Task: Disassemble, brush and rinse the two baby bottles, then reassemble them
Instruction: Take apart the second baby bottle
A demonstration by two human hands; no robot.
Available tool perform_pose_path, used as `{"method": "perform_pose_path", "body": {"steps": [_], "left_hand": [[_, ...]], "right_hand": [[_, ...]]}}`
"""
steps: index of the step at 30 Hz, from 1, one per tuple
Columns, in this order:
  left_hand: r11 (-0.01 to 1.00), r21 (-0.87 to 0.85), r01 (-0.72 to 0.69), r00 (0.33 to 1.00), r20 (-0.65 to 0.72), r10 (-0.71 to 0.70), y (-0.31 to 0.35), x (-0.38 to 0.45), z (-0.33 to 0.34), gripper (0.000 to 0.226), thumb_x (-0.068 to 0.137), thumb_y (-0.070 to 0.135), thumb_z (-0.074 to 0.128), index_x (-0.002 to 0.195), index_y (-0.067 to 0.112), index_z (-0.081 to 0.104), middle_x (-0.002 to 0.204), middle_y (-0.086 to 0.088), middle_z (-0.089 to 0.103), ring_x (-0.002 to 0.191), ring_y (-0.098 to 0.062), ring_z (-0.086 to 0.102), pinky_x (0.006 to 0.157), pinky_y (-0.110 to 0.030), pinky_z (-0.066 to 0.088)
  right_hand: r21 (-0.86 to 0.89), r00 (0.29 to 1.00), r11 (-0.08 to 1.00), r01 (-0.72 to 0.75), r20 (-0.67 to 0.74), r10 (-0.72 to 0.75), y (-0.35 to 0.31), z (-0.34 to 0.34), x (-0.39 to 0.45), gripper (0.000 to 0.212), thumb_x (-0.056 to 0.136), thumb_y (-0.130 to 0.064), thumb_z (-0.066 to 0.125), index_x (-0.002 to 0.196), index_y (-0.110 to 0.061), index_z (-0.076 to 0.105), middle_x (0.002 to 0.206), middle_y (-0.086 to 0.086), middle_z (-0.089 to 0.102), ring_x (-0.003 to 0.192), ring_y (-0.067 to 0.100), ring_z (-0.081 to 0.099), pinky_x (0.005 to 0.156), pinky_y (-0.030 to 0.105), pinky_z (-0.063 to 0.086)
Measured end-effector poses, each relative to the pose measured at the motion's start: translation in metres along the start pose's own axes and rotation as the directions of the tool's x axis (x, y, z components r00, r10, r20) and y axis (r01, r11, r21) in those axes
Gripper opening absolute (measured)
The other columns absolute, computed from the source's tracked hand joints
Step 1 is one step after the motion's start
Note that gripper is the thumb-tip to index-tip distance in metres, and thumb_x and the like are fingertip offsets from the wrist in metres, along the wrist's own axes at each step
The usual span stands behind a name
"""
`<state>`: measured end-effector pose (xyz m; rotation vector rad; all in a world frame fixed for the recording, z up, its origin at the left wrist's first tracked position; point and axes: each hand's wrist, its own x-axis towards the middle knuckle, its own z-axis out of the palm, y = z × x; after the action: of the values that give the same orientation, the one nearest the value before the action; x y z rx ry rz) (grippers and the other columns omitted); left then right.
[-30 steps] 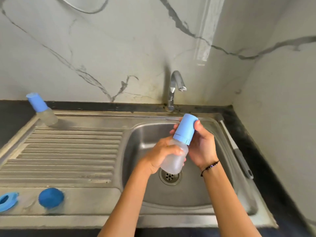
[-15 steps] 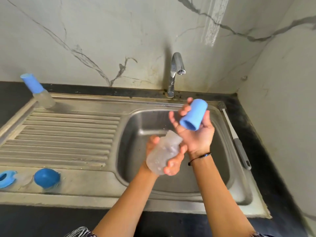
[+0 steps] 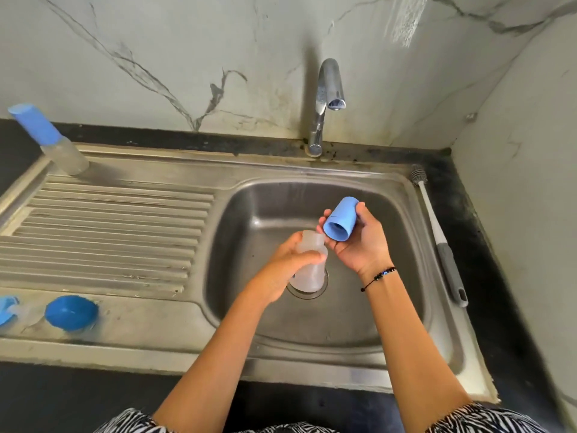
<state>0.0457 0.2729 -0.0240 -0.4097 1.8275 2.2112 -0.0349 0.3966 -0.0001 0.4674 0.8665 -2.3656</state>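
Over the sink basin (image 3: 402, 276), my left hand (image 3: 288, 264) grips a clear, uncapped baby bottle body (image 3: 307, 273), its open neck pointing up. Just to its right, my right hand (image 3: 359, 242) holds the light blue cap (image 3: 340, 218), detached from the bottle, with its hollow side facing me. A second baby bottle (image 3: 54, 142) with its blue cap on stands at the drainboard's far left corner. A grey-handled bottle brush (image 3: 437, 232) lies along the sink's right rim.
A dark blue round lid (image 3: 71, 312) and a light blue ring (image 3: 7, 309) lie on the sink's front left ledge. The chrome tap (image 3: 326, 101) stands behind the basin with no water running. Marble walls close in behind and to the right.
The blue cap came off the bottle in my right hand. Both hands then lowered over the drain, and the bottle body turned neck up in my left hand.
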Motion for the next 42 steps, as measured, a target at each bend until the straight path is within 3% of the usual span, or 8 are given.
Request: {"method": "perform_pose_path", "body": {"steps": [5,8,12,16,20,29,37,42], "left_hand": [[0.996,0.083,-0.020,1.000,0.009,0.019,-0.009,0.005,0.002,0.045,0.071,0.017,0.075,0.108,0.030,0.052,0.095,0.008,0.061,0.086,-0.009,0.057,0.077,-0.022,0.046],[0.940,0.341,-0.017,0.998,-0.056,0.038,-0.018,0.014,-0.006,0.049,0.075,0.001,0.071,0.109,0.028,0.049,0.102,0.005,0.055,0.087,-0.008,0.054,0.075,-0.018,0.047],[0.685,0.715,0.140,0.983,-0.181,-0.012,-0.037,0.025,-0.025,0.055,0.068,0.008,0.074,0.114,0.029,0.051,0.116,-0.002,0.049,0.110,-0.025,0.048,0.099,-0.042,0.039],[0.367,0.905,0.217,0.972,-0.166,-0.166,-0.049,0.033,-0.036,0.060,0.075,0.014,0.070,0.128,0.028,0.046,0.124,-0.007,0.045,0.119,-0.029,0.043,0.109,-0.046,0.025],[0.202,0.952,0.228,0.939,-0.160,-0.303,-0.063,0.041,-0.040,0.065,0.081,0.016,0.065,0.138,0.026,0.036,0.130,-0.010,0.041,0.123,-0.031,0.041,0.107,-0.045,0.030],[-0.037,0.980,0.195,0.918,-0.196,-0.346,-0.094,0.046,-0.040,0.062,0.085,0.011,0.063,0.138,0.014,0.030,0.130,-0.014,0.034,0.123,-0.033,0.037,0.095,-0.050,0.039],[-0.120,0.979,0.163,0.918,-0.195,-0.346,-0.103,0.052,-0.045,0.057,0.088,0.009,0.058,0.138,0.012,0.031,0.131,-0.015,0.034,0.124,-0.034,0.037,0.096,-0.053,0.037],[-0.165,0.969,0.183,0.898,-0.233,-0.372,-0.108,0.052,-0.046,0.054,0.090,0.016,0.056,0.139,0.010,0.032,0.135,-0.016,0.033,0.127,-0.036,0.035,0.100,-0.056,0.035]], "right_hand": [[0.027,0.998,1.000,0.005,-0.065,-0.003,0.001,-0.003,0.007,0.031,0.094,-0.029,0.043,0.113,-0.005,0.047,0.084,0.016,0.056,0.077,0.030,0.054,0.075,0.039,0.049],[0.082,0.993,0.997,-0.004,-0.117,0.014,-0.001,-0.010,0.012,0.031,0.092,-0.029,0.044,0.113,-0.007,0.045,0.082,0.014,0.052,0.072,0.026,0.051,0.075,0.040,0.047],[0.128,0.982,0.991,-0.025,-0.184,0.048,0.006,-0.027,0.018,0.031,0.091,-0.029,0.046,0.112,-0.006,0.044,0.081,0.013,0.050,0.074,0.025,0.049,0.082,0.039,0.045],[0.137,0.968,0.989,-0.062,-0.232,0.093,0.018,-0.032,0.020,0.027,0.092,-0.030,0.046,0.103,-0.006,0.045,0.080,0.012,0.050,0.073,0.024,0.049,0.080,0.037,0.045],[0.151,0.955,0.986,-0.073,-0.273,0.113,0.026,-0.033,0.024,0.025,0.091,-0.030,0.049,0.102,-0.007,0.046,0.085,0.014,0.050,0.073,0.024,0.049,0.083,0.037,0.045],[0.101,0.936,0.989,-0.108,-0.324,0.135,0.039,-0.039,0.027,0.028,0.093,-0.032,0.050,0.105,-0.007,0.048,0.087,0.013,0.051,0.074,0.025,0.050,0.075,0.039,0.049],[0.037,0.916,0.986,-0.163,-0.367,0.165,0.054,-0.045,0.030,0.033,0.095,-0.036,0.047,0.111,-0.007,0.047,0.083,0.012,0.050,0.076,0.026,0.050,0.074,0.041,0.048],[0.050,0.914,0.984,-0.174,-0.363,0.180,0.057,-0.042,0.030,0.029,0.094,-0.036,0.048,0.104,-0.008,0.048,0.083,0.011,0.050,0.074,0.025,0.050,0.074,0.041,0.048]]}}
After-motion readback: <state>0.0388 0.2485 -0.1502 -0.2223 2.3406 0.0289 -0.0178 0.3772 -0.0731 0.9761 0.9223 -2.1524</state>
